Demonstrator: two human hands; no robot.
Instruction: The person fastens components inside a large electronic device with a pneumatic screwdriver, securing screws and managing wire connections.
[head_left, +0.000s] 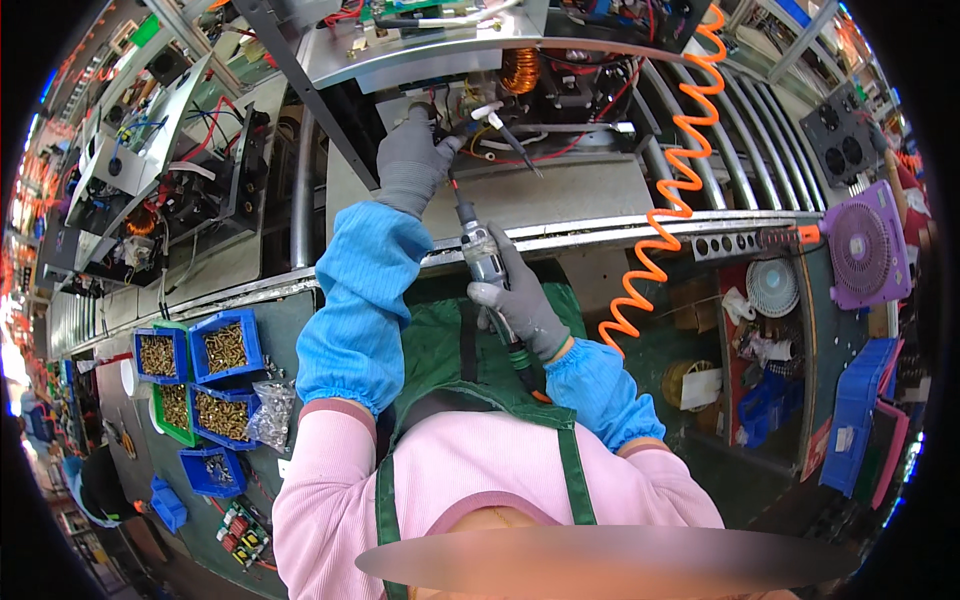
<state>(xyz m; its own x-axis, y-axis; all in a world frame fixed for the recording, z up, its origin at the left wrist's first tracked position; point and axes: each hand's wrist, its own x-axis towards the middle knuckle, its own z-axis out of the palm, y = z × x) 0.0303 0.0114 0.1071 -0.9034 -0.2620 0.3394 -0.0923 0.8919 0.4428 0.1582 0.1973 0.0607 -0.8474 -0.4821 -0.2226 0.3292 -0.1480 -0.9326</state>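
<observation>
My right hand (525, 305), in a grey glove, is closed around a silver pneumatic screwdriver (484, 255), whose bit points up at the equipment on the roller line. My left hand (412, 158), gloved alike, reaches to the near left of an open metal chassis (420, 65). Its fingers are curled by dark wires with the thumb stuck out to the right; what they grip is hidden. Right of it, a white-headed cable piece (488, 112) and a red wire (560, 152) lie before a copper coil (520, 70).
An orange coiled air hose (655, 220) hangs at the right. Blue bins (226, 347) with brass fasteners stand at the left, by a circuit board (245, 535). Another open unit (180, 170) sits on the line. A dark metal upright (320, 100) rises beside my left arm. A purple fan (865, 245) stands far right.
</observation>
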